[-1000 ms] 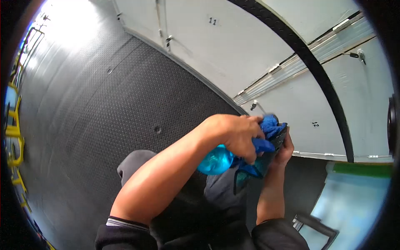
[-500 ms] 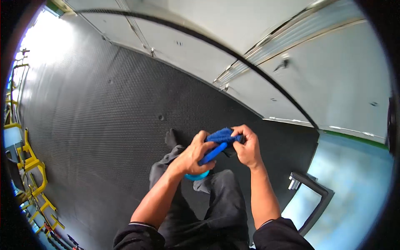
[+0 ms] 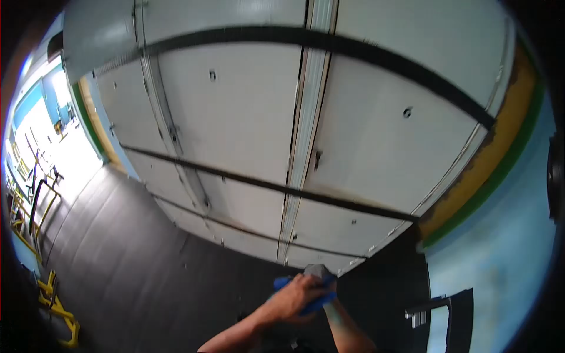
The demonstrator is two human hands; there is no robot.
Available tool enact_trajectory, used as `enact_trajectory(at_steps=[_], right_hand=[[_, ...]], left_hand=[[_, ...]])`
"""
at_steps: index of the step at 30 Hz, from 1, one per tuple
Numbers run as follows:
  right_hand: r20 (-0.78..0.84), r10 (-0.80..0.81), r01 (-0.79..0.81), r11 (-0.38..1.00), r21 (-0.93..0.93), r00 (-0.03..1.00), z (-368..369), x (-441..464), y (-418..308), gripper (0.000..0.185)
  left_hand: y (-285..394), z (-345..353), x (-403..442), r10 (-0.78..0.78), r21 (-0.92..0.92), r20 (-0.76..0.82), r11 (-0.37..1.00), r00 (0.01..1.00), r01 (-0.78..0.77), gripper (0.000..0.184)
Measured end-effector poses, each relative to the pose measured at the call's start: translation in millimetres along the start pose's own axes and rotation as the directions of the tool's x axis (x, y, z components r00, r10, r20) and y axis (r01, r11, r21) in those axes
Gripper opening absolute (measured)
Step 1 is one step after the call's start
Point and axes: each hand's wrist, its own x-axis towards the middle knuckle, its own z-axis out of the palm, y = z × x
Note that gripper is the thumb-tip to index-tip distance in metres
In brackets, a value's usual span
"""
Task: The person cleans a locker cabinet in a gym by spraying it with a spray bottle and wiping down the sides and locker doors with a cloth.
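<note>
Low in the middle of the view, my left hand [image 3: 297, 296] is closed on a blue knitted bundle [image 3: 319, 302] with a grey end [image 3: 318, 270], which looks like a work glove. The picture is smeared by motion here. My right forearm [image 3: 344, 326] runs up into the blue and grey material. The right hand itself is covered by it and by my left hand, so its fingers do not show.
Tall pale panels [image 3: 235, 112] stand ahead, crossed by dark straps [image 3: 353, 206]. Dark ribbed floor [image 3: 153, 259] lies below. Yellow frames [image 3: 56, 306] line the left side. At right are a light blue wall [image 3: 500, 235] and a black-framed part [image 3: 462, 320].
The view has tilted up toward the panels. My hands have come together, with the left over the right, where before both pinched the blue material apart from each other.
</note>
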Motion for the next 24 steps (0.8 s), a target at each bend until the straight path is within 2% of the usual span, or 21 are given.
enact_trajectory(at_steps=[2,4,6,8,9,10,11,13,14,15,17,18,19,20,21,22,23,24], right_hand=[[-0.085,-0.081,0.09,0.989,0.114,0.993,12,22,-27,0.042],[-0.167,-0.163,0.199,0.954,0.226,0.972,24,67,-60,0.041],[-0.236,-0.231,0.301,0.896,0.326,0.944,33,114,-99,0.04],[-0.289,-0.274,0.378,0.828,0.414,0.917,38,151,-138,0.039],[-0.317,-0.29,0.413,0.789,0.454,0.903,39,167,-156,0.039],[-0.349,-0.304,0.448,0.748,0.489,0.887,38,180,-172,0.038],[-0.385,-0.314,0.484,0.706,0.516,0.868,33,191,-185,0.038],[-0.456,-0.33,0.554,0.62,0.556,0.827,21,225,-228,0.038],[-0.489,-0.337,0.588,0.572,0.572,0.804,14,254,-264,0.037],[-0.521,-0.347,0.623,0.518,0.586,0.78,4,280,-295,0.037],[-0.589,-0.364,0.692,0.398,0.602,0.722,-12,338,-379,0.037],[-0.623,-0.367,0.723,0.338,0.603,0.691,-11,340,-394,0.037],[-0.629,-0.47,0.785,0.389,0.482,0.619,-14,346,-423,0.038],[-0.61,-0.568,0.832,0.43,0.352,0.552,-18,357,-454,0.039],[-0.45,-0.348,0.562,0.38,0.735,0.823,-32,379,-477,0.047],[-0.521,-0.651,0.834,0.406,0.374,0.551,-34,406,-478,0.051],[-0.493,-0.836,0.874,0.407,-0.266,0.24,-37,441,-494,0.054],[-0.419,-0.908,0.772,0.289,-0.566,0.033,-37,456,-515,0.059]], left_hand=[[-2,1,6,0.14,-0.134,0.096,0.983,0.985,-0.127,0.063],[-11,-5,1,0.218,-0.127,0.065,0.97,0.974,-0.208,0.06],[-14,-42,4,0.285,-0.127,0.032,0.952,0.958,-0.279,0.057],[-3,-95,2,0.323,-0.169,-0.215,0.917,0.922,-0.361,0.053],[2,-126,1,0.343,-0.146,-0.211,0.915,0.915,-0.377,0.053],[7,-160,1,0.157,-0.358,-0.108,0.915,0.982,-0.185,0.055],[9,-195,7,-0.013,-0.53,0.041,0.847,0.999,0.032,0.057],[9,-263,28,0.126,-0.254,-0.068,0.957,0.99,-0.139,0.055],[20,-299,42,0.171,-0.128,-0.072,0.975,0.983,-0.18,0.056],[32,-334,57,0.22,0.002,-0.076,0.975,0.973,-0.221,0.056],[34,-390,87,0.451,0.202,-0.177,0.887,0.875,-0.416,0.052],[29,-417,105,0.578,0.273,-0.232,0.811,0.782,-0.518,0.05],[25,-440,121,0.685,0.336,-0.277,0.726,0.674,-0.6,0.049],[36,-462,131,0.584,0.233,-0.357,0.812,0.729,-0.536,0.044],[53,-482,136,0.461,0.122,-0.425,0.882,0.779,-0.456,0.039],[71,-501,140,0.397,0.14,-0.449,0.916,0.801,-0.375,0.035],[87,-517,144,0.33,0.157,-0.477,0.944,0.815,-0.291,0.03],[99,-530,149,0.353,0.223,-0.499,0.935,0.791,-0.277,0.025]])
